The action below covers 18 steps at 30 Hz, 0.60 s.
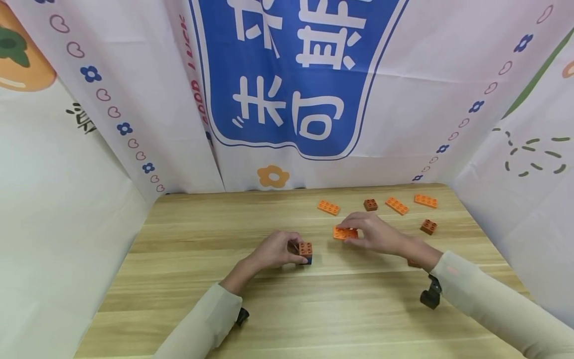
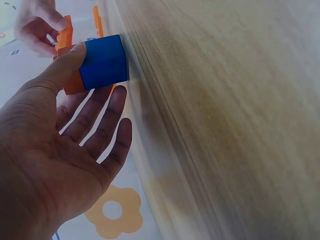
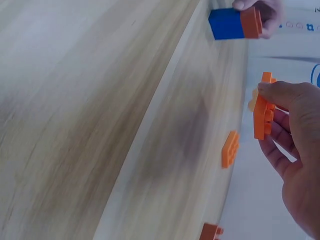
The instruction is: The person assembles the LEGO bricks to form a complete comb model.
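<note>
My left hand (image 1: 277,250) pinches a small two-part stack between thumb and fingers, near the middle of the wooden table. The stack is a blue block (image 2: 105,62) with a brown studded brick (image 1: 305,246) on top. Its last fingers spread loosely beside the block in the left wrist view. To the right, my right hand (image 1: 375,234) grips a flat orange brick (image 3: 260,112) by its edges with the thumb and fingers. That orange brick is held above the table, its studs facing up in the head view.
Behind the right hand lie flat orange bricks (image 1: 329,207) and a small brown brick (image 1: 370,204). Another brown brick (image 1: 428,227) sits farther right, and one more (image 1: 413,264) is partly hidden under the right wrist. A printed cloth (image 1: 179,164) hangs at the table's back edge.
</note>
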Each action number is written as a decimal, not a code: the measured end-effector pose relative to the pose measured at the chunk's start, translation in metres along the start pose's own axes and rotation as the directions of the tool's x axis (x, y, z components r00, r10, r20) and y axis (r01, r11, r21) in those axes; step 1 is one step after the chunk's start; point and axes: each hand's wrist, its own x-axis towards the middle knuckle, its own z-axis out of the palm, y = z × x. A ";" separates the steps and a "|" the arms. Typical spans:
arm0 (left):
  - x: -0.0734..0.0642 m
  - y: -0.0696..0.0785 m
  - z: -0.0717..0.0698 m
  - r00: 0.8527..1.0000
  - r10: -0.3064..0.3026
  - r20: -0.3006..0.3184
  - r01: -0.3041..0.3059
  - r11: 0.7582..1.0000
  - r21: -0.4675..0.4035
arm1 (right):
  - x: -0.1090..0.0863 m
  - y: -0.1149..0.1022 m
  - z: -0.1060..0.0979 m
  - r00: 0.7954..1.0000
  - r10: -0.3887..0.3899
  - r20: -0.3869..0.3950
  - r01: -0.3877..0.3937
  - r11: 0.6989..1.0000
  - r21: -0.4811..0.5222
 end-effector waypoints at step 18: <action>0.001 -0.001 -0.001 1.000 0.001 0.013 -0.001 1.000 -0.023 | 0.015 -0.025 0.004 0.997 -0.070 0.027 0.070 0.998 -0.008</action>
